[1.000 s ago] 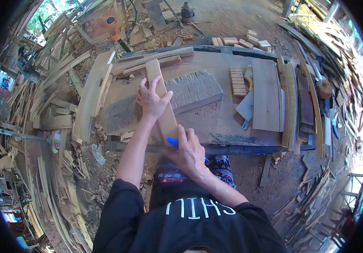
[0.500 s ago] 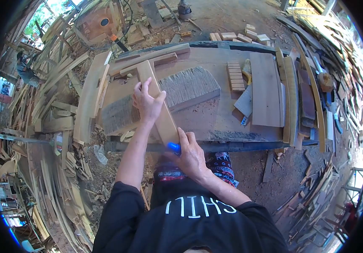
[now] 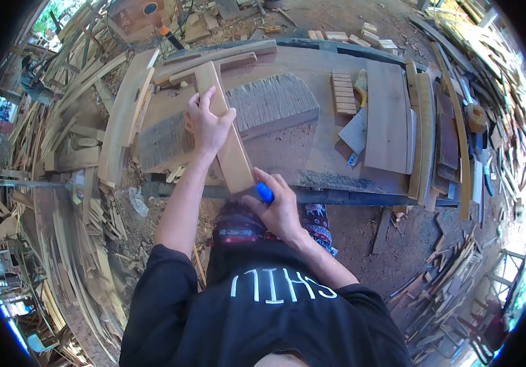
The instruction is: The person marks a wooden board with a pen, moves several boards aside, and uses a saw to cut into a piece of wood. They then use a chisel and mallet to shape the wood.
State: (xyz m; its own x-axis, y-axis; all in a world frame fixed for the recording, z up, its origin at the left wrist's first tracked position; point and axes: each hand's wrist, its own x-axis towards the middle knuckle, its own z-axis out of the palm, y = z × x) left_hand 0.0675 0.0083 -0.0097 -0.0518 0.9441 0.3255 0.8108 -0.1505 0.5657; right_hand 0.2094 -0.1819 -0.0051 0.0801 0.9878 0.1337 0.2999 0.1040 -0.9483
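A pale wooden board slants from the workbench toward my lap, its far part resting across a rough, weathered timber block. My left hand grips the board at mid-length, thumb at the right edge and fingers bent over the top. At the near end, my right hand holds a rounded blue object beside the board's right corner. Only the blue end of that object shows; its kind cannot be made out.
On the bench lie a stack of small wood blocks, a handsaw with a yellow handle and a wide plank. Long boards line the bench's right side. Scrap wood is heaped at left. A fan stands behind.
The head view has tilted a little, so the bench sits higher in it. My right hand has turned slightly, and the blue object has shifted to the board's right corner. My left hand keeps its hold.
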